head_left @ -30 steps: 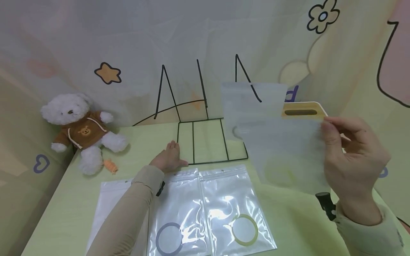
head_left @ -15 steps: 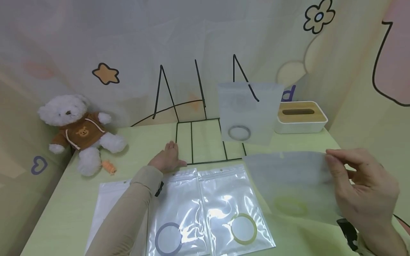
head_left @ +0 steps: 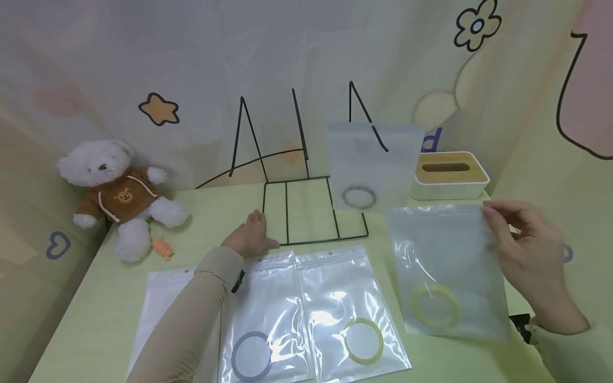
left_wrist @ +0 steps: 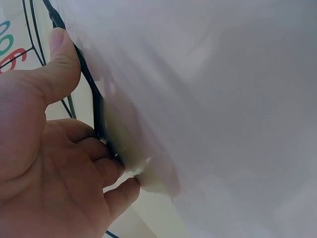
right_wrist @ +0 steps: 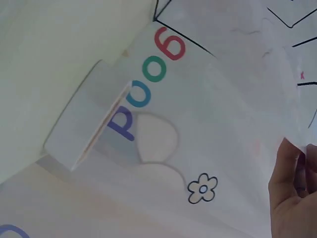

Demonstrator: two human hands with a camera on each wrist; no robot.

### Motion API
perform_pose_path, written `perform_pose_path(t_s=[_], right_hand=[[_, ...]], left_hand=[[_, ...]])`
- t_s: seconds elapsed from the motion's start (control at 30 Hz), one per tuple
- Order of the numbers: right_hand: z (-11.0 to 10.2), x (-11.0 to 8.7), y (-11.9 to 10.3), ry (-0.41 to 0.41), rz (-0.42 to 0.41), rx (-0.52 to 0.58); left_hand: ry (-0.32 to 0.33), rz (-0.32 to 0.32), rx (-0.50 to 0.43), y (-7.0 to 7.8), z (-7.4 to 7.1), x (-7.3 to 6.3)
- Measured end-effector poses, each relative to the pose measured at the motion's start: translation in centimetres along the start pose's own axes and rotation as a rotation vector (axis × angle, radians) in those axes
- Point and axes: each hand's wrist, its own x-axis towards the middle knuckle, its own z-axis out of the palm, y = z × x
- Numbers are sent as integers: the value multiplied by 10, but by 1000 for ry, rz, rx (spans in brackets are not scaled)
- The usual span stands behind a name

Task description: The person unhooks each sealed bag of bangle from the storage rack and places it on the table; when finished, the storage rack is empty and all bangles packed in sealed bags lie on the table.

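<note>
By its top right corner, my right hand pinches a clear zip bag with a yellow ring inside; the bag hangs upright over the table's right side. My left hand rests at the front left corner of a black wire rack, fingers extended. The left wrist view has its thumb and fingertips against a black wire. From the rack's right prong hangs another zip bag with a grey ring. In the right wrist view, the held bag spreads like a translucent sheet.
Along the front lie a bag with a purple ring, a bag with a yellow ring and a partly covered bag. A white teddy bear sits at left beside an orange bundle. A tissue box stands back right.
My right hand lowered the pinched bag away from in front of the hanging bag and tissue box, then raised it slightly, turning its face toward the head camera. My left hand stays at the rack.
</note>
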Motion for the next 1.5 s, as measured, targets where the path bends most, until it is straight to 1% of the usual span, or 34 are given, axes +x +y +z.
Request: perform_pose_path(t_s=[0.13, 0.33, 0.57, 0.8, 1.03, 1.2, 1.5], right_hand=[[9, 1, 16, -64, 56, -20], [18, -5, 33, -122, 101, -72], [26, -14, 43, -180, 141, -61], [33, -22, 49, -234, 178, -82], [34, -26, 53, -370, 208, -140], [34, -27, 58, -436, 199, -167], [33, -28, 60, -591, 211, -216]], left_hand=[[-1, -2, -7, 1, 0, -1], [-1, 4, 0, 2, 0, -2], [-1, 7, 10, 0, -1, -1], [-10, -4, 8, 0, -1, -2], [-11, -4, 22, 2, -1, -2], [-16, -2, 26, 2, -1, -1], [-14, -5, 12, 1, -1, -1]])
